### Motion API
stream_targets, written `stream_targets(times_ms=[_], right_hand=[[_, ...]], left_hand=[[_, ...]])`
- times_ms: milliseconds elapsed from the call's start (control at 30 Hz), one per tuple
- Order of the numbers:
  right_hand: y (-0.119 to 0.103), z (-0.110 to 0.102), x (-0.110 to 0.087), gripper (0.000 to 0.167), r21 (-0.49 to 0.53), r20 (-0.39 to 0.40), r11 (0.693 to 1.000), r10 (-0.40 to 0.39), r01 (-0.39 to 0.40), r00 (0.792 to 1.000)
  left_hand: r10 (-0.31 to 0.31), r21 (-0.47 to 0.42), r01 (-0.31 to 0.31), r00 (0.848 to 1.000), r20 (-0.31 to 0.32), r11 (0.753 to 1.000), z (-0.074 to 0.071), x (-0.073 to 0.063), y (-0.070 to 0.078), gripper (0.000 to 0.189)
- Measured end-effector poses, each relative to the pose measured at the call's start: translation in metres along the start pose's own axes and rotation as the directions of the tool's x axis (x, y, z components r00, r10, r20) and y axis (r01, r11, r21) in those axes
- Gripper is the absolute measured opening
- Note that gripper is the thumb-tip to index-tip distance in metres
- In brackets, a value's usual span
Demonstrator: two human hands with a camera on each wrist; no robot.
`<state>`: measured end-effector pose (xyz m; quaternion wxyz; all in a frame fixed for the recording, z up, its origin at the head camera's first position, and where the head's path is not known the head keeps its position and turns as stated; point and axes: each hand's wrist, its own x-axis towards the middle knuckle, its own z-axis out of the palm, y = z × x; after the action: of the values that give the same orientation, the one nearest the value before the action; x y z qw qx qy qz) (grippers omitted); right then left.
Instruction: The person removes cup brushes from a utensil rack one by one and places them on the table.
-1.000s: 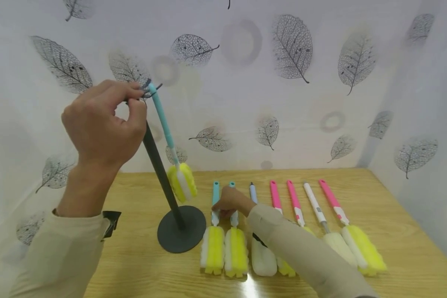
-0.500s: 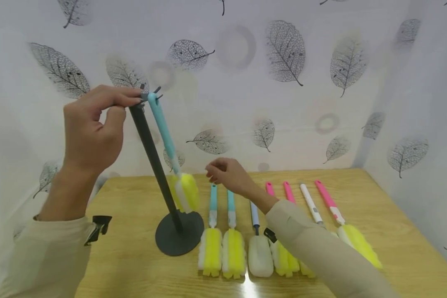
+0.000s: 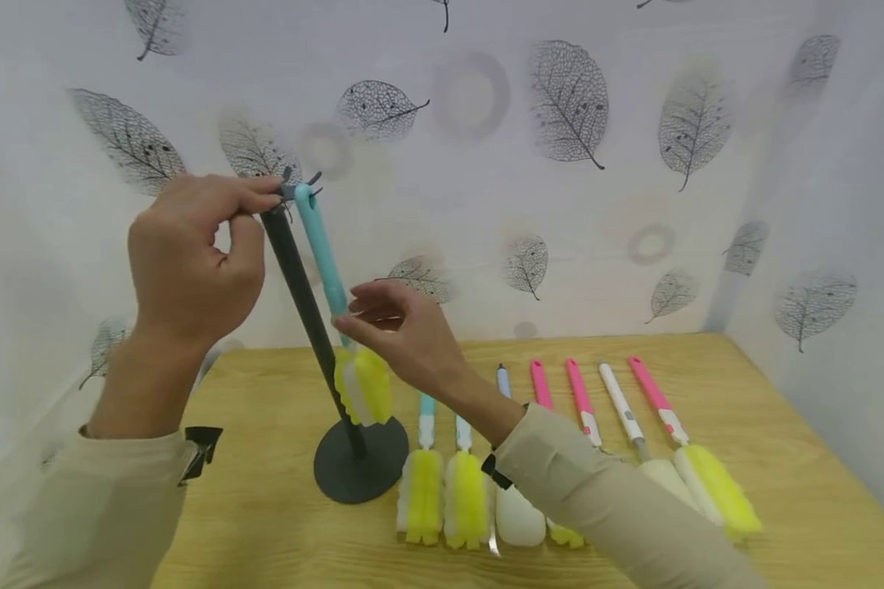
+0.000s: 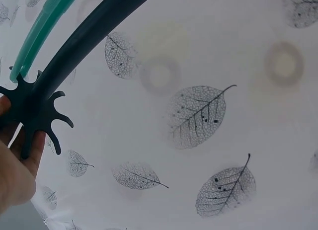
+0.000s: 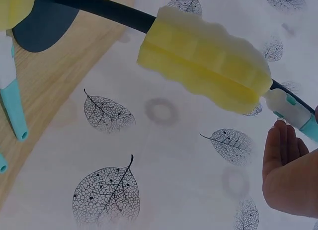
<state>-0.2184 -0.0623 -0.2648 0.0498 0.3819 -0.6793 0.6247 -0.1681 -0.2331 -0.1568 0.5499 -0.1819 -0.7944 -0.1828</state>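
My left hand (image 3: 195,262) holds the top of a dark hook stand (image 3: 300,290), which leans to the left. In the left wrist view its fingers lie against the star-shaped ring of curved hooks (image 4: 35,106). A bottle brush (image 3: 320,249) with a teal handle and a yellow-and-white sponge head (image 5: 208,61) hangs from one hook, sponge downward. My right hand (image 3: 412,339) is at the lower part of that handle, thumb and fingers on either side. In the right wrist view its fingers (image 5: 274,148) are fairly straight beside the handle, with contact unclear.
On the wooden table (image 3: 265,507) lies a row of sponge brushes: two teal-handled ones (image 3: 421,495), a blue-handled one with a white sponge (image 3: 519,517), several pink-handled ones (image 3: 651,384) and a white-handled one (image 3: 620,401). A leaf-patterned curtain (image 3: 471,196) hangs behind.
My right hand has risen from the brushes on the table and moved left to the hanging brush's handle. My left hand stays at the stand's top, its fingers slightly shifted.
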Motion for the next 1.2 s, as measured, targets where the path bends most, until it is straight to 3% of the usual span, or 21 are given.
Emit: stream_targets(times_ms=[233,433,567,733,900,1000,1067,1133,1200], right_hand=[[0.008,-0.001,0.000,0.031,-0.028,-0.043,0.999,-0.028,0.027,0.999],[0.008,-0.010,-0.003,0.026,-0.085,-0.086,0.995,-0.065,0.058,0.994],[0.003,-0.025,-0.003,0.025,-0.071,-0.099,0.995,-0.076,0.069,0.992],[-0.001,-0.062,-0.005,0.025,-0.087,-0.141,0.994,-0.085,0.073,0.986],[0.003,-0.124,-0.014,0.031,-0.166,-0.256,0.985,0.005,-0.050,0.967],[0.009,-0.166,-0.024,0.033,-0.247,-0.351,0.957,0.056,-0.150,0.935],[0.015,-0.196,-0.035,0.035,-0.323,-0.420,0.919,0.077,-0.228,0.904],[0.019,-0.225,-0.049,0.040,-0.397,-0.477,0.860,0.105,-0.321,0.872],[0.022,-0.252,-0.067,0.047,-0.462,-0.521,0.783,0.141,-0.417,0.842]], left_hand=[[0.045,-0.010,-0.045,0.999,-0.021,0.999,0.012,-0.001,0.003,0.039],[0.033,0.008,-0.032,0.999,-0.030,0.999,0.020,0.000,0.005,0.036],[0.009,0.051,-0.006,0.998,-0.054,0.999,0.023,0.000,0.006,0.030],[-0.011,0.071,0.019,0.995,-0.104,0.997,0.025,-0.002,0.006,0.027],[-0.004,0.090,0.019,0.987,-0.159,0.996,0.026,-0.001,0.004,0.025],[-0.001,0.106,0.022,0.980,-0.200,0.994,0.027,0.001,0.004,0.026],[-0.002,0.111,0.027,0.976,-0.219,0.993,0.027,0.002,0.003,0.026],[0.000,0.114,0.027,0.974,-0.227,0.993,0.027,0.002,0.003,0.027],[0.005,0.112,0.021,0.974,-0.226,0.994,0.027,0.002,0.003,0.027]])
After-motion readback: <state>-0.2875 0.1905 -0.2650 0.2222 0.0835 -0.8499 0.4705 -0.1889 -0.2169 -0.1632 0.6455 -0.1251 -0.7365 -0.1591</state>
